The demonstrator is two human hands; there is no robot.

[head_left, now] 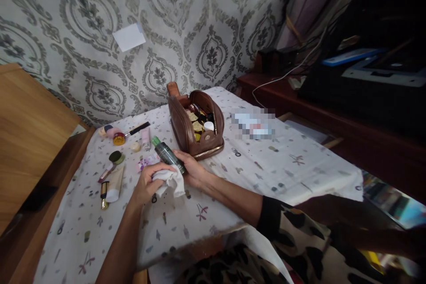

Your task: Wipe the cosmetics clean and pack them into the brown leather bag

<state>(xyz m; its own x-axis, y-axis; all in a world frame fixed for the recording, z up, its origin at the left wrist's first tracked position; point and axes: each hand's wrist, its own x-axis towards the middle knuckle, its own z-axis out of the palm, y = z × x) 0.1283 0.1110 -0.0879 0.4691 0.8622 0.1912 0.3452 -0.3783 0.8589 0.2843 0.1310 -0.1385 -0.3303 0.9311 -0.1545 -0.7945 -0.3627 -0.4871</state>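
Observation:
My right hand [193, 169] is closed around the lower part of a dark green bottle [168, 154] with a lighter green cap, which tilts up to the left above the table. In my left hand [148, 182] is a crumpled white cloth or tissue [171, 181], held against the bottle's near side. Just beyond stands an unzipped brown leather toiletry bag [181, 131], filled with small items including a white-lidded jar [208, 126]. Behind the bottle lies a purple-and-white patterned packet [142, 163], partly hidden by it.
Left of my hands lie a cream tube [115, 184], a gold-and-black bottle [104, 195], a green-lidded jar [116, 157], a pink tube [145, 138], an amber jar [119, 139] and a black-handled brush [139, 128]. A blurred-out item [253, 123] lies right of the bag.

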